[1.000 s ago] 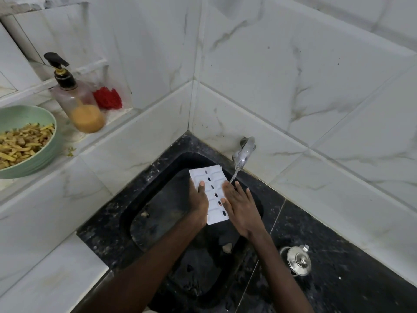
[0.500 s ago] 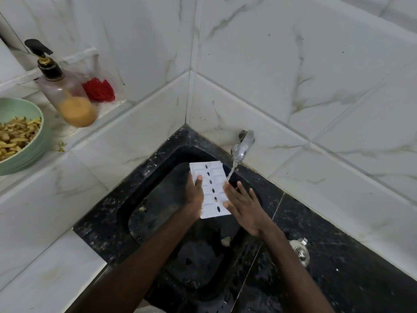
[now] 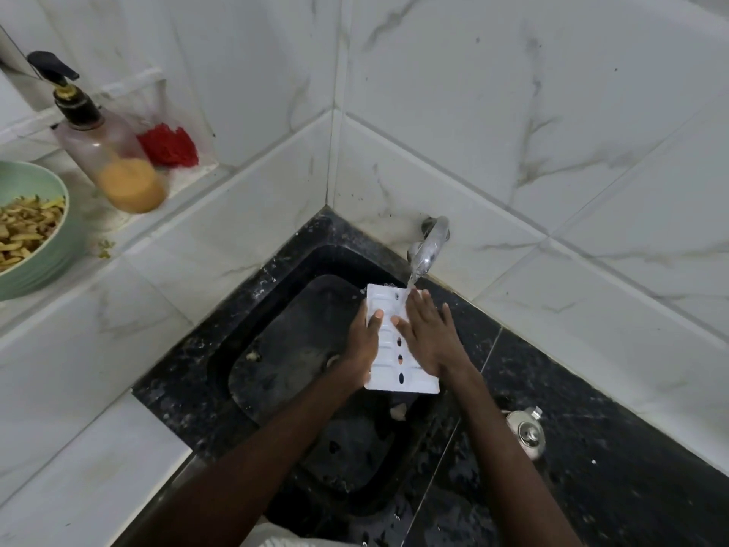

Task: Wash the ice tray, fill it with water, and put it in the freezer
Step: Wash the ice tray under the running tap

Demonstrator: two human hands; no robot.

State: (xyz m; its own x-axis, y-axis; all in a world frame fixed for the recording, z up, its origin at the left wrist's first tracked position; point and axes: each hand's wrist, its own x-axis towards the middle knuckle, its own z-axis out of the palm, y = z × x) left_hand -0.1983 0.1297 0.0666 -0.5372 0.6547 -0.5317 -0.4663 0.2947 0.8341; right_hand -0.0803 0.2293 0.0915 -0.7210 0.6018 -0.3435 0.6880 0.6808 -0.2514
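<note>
A white ice tray [image 3: 398, 369] with a row of dark oval holes is held over the black sink [image 3: 276, 349], under the running tap [image 3: 428, 246]. Water falls onto the tray's far end. My left hand [image 3: 363, 341] grips the tray's left edge, thumb on top. My right hand [image 3: 432, 337] lies flat on the tray's right side with fingers spread, covering part of it.
On the ledge at left stand a pump soap bottle [image 3: 106, 152], a red scrubber [image 3: 169, 146] and a green bowl [image 3: 47, 262] of food scraps. A small metal lid [image 3: 526, 432] lies on the black counter to the right. Bits of debris sit in the sink.
The tray and both hands have shifted up under the water stream. My right hand has slid further onto the tray's top.
</note>
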